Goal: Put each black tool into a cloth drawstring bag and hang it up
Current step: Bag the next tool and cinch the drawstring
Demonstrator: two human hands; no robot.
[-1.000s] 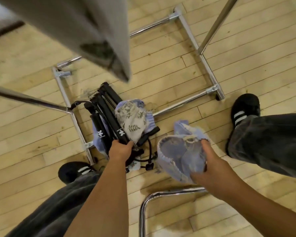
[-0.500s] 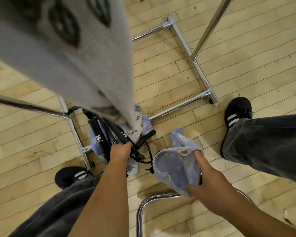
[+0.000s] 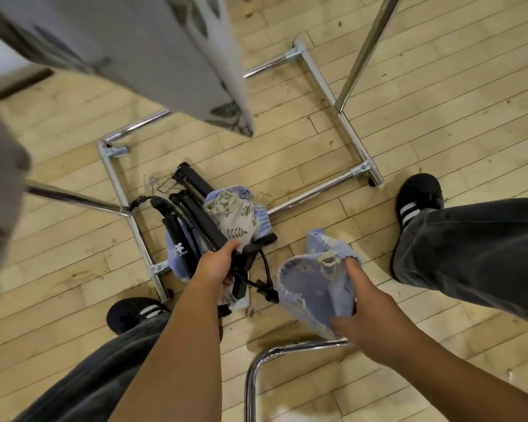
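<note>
Two bare hands are holding things low over a wooden floor (image 3: 439, 86). The left hand (image 3: 215, 266) is curling its fingers round the near end of a long black tool (image 3: 201, 219), which is lying slanted on top of a heap, its far end pointing away from the person. The right hand (image 3: 361, 303) is gripping a pale blue drawstring bag (image 3: 310, 284) by its lower side and holding it just right of the heap, the gathered mouth and cream cord facing upward and gaping open. More black tools (image 3: 174, 236) are lying beside and under the gripped one, mixed with a leaf-print cloth bag (image 3: 237, 222) and other blue cloth. The heap is lying over the near-left corner of a chrome rack base (image 3: 348, 129). A grey hanging bag (image 3: 153, 56) is showing blurred at the top of the view. A left shoe (image 3: 134, 312) and a right shoe (image 3: 418, 196), black with white stripes, are standing either side of the heap.
</note>
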